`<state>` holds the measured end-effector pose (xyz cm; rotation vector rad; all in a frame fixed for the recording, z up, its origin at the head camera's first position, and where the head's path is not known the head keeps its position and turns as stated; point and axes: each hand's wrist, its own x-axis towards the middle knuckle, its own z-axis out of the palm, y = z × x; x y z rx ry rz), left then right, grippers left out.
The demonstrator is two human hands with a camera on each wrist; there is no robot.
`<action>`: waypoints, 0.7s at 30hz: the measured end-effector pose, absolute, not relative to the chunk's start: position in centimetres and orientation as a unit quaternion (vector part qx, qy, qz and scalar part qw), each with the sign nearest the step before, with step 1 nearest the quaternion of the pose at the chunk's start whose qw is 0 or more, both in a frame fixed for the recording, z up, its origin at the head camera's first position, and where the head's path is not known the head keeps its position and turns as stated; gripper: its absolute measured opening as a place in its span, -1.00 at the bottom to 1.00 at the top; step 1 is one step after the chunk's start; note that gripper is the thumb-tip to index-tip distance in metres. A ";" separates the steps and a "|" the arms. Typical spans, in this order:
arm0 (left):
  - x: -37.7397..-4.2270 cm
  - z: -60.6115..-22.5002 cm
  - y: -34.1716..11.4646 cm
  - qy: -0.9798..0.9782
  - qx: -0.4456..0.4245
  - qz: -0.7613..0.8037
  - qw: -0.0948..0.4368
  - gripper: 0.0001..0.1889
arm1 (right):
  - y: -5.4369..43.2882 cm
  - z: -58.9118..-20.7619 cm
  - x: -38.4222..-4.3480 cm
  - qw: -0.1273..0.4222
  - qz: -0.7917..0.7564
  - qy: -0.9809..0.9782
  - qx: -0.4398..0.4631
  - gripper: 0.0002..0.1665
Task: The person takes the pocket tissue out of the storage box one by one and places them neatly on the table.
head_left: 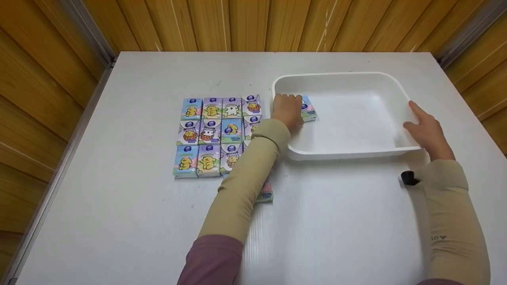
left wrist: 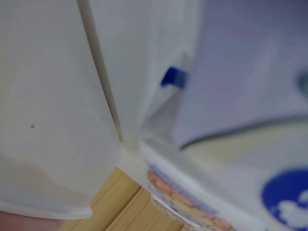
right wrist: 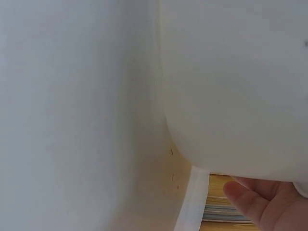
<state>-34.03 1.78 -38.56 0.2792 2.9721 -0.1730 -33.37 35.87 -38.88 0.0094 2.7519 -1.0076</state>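
A white plastic tray [head_left: 352, 118] stands on the right half of the table. My left hand [head_left: 288, 111] grips its left rim; in the left wrist view only a bit of finger [left wrist: 29, 222] shows at that rim. On the opposite side my right hand [head_left: 429, 130] holds the right wall, thumb inside and forefinger along the edge. Its fingers [right wrist: 248, 199] also show in the right wrist view. One small printed pack, like a pocket tissue pack [head_left: 309, 109], lies inside the tray beside my left hand, which partly covers it.
Left of the tray, several similar cartoon tissue packs [head_left: 210, 138] lie in rows, some hidden under my left forearm. Another pack [head_left: 267, 194] sits nearer the front. Wood-patterned panels [head_left: 249, 25] border the white table [head_left: 119, 198]. A small black object [head_left: 410, 178] is at my right sleeve.
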 end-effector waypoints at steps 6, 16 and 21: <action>-34.0 -38.3 1.7 0.991 0.093 -0.048 0.081 -0.36 | 36.0 -38.9 -33.4 0.105 -0.347 0.932 0.006 -0.27; -33.7 -38.0 1.6 0.991 0.099 -0.045 0.080 -0.36 | 36.0 -39.0 -33.4 0.114 -0.356 0.927 0.015 -0.28; -33.6 -38.1 1.4 0.992 0.098 -0.023 0.075 -0.31 | 35.9 -39.0 -33.3 0.116 -0.360 0.925 0.017 -0.28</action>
